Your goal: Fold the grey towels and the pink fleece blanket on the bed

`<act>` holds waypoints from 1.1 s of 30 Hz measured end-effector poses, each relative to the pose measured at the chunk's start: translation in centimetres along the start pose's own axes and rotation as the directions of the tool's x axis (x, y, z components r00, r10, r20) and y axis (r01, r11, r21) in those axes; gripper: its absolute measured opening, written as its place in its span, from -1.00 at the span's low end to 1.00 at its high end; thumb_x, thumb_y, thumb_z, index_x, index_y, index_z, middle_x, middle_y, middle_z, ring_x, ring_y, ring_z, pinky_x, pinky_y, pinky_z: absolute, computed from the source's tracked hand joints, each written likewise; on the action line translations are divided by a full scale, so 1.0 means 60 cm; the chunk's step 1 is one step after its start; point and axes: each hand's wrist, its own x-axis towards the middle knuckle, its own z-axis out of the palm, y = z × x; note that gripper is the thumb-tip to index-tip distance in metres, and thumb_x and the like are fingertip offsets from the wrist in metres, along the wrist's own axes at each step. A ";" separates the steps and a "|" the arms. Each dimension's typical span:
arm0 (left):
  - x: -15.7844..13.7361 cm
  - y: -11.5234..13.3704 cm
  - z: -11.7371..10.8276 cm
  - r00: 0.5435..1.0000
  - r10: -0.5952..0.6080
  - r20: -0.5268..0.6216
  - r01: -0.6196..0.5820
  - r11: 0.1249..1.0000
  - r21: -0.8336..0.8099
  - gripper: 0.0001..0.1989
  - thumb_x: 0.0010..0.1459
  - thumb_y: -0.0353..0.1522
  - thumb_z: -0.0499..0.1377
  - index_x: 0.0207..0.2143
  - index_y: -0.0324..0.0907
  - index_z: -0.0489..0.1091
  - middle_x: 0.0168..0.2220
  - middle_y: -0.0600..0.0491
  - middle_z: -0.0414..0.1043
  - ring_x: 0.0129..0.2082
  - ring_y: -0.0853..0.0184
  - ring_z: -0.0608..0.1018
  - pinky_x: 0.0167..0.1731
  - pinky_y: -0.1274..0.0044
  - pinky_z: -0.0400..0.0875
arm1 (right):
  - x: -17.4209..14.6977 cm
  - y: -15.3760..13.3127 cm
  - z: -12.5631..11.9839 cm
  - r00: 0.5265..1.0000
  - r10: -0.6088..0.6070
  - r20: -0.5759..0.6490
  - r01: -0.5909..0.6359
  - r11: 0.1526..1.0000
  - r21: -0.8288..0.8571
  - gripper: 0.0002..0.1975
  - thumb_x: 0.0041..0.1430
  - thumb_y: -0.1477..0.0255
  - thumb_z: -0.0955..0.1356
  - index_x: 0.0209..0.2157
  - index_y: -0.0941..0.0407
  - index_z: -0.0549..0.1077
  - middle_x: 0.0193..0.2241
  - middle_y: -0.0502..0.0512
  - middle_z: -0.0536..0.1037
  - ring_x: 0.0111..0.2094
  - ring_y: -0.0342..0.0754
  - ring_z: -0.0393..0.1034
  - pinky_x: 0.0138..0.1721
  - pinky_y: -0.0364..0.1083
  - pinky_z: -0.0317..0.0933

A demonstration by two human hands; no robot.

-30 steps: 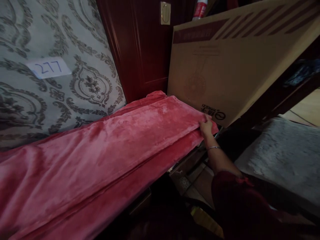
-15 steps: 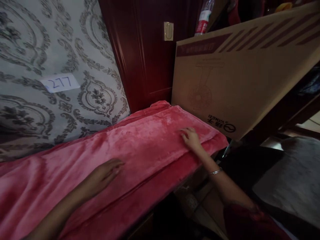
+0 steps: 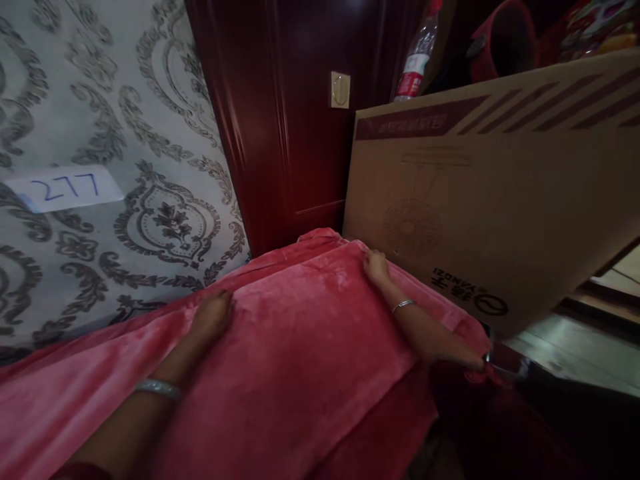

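A pink plush blanket (image 3: 300,340) lies spread in folded layers over a long raised surface. My left hand (image 3: 214,315) is at the far edge of its top layer, on the wall side, fingers curled down and closed on the cloth. Near the far right corner of the same layer, my right hand (image 3: 377,268) pinches the edge; its fingertips are partly hidden by the cloth. Both wrists carry silvery bracelets.
A large cardboard box (image 3: 420,200) stands upright close beyond my right hand. Behind it are a plastic bottle (image 3: 415,70) and a red round object (image 3: 505,43). A dark red panel (image 3: 310,160) and patterned wall (image 3: 175,193), bearing a paper marked 277 (image 3: 70,189), border the far side.
Both hands have moved away from me, from the middle of the blanket to the far edge of its top layer, and closed there. The view has shifted, too.
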 end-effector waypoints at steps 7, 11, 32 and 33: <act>0.033 -0.001 0.027 0.997 -0.071 -0.008 0.071 0.997 -0.005 -0.52 0.34 -0.27 -0.14 -0.26 -0.29 0.53 -0.14 -0.26 0.56 -0.10 0.06 0.57 -0.04 0.33 0.39 | 0.081 -0.035 0.062 0.945 -0.273 0.179 0.281 0.959 -0.024 -0.56 0.21 0.56 0.30 0.09 0.00 0.52 0.21 0.06 0.42 0.26 0.14 0.15 0.25 0.16 0.06; 0.036 0.004 0.035 0.998 -0.061 -0.016 0.061 0.998 0.005 -0.57 0.35 -0.25 -0.12 -0.27 -0.24 0.50 -0.16 -0.21 0.56 -0.09 0.08 0.57 -0.02 0.35 0.38 | 0.097 -0.050 0.083 0.916 -0.313 0.253 0.334 0.941 -0.044 -0.71 0.23 0.54 0.30 -0.12 0.06 0.61 -0.03 0.12 0.59 0.16 0.12 0.27 0.19 0.07 0.11; 0.050 -0.005 0.034 0.982 -0.160 0.100 0.161 0.987 0.006 -0.49 0.34 -0.17 -0.16 -0.01 -0.31 0.42 -0.05 -0.19 0.53 -0.03 0.06 0.53 -0.05 0.33 0.39 | 0.104 0.067 0.067 0.922 -0.166 0.350 0.207 0.975 -0.082 -0.46 0.39 0.23 0.23 0.33 0.06 0.24 0.34 0.19 0.22 0.35 0.20 0.03 0.29 0.30 -0.02; 0.050 0.002 0.031 0.982 -0.148 0.114 0.146 0.989 0.031 -0.47 0.36 -0.18 -0.19 0.00 -0.33 0.40 -0.03 -0.20 0.51 -0.02 0.06 0.52 -0.02 0.31 0.38 | 0.096 0.082 0.055 0.921 -0.144 0.363 0.185 0.979 -0.081 -0.45 0.40 0.21 0.22 0.33 0.09 0.23 0.35 0.20 0.21 0.35 0.19 0.03 0.30 0.28 -0.03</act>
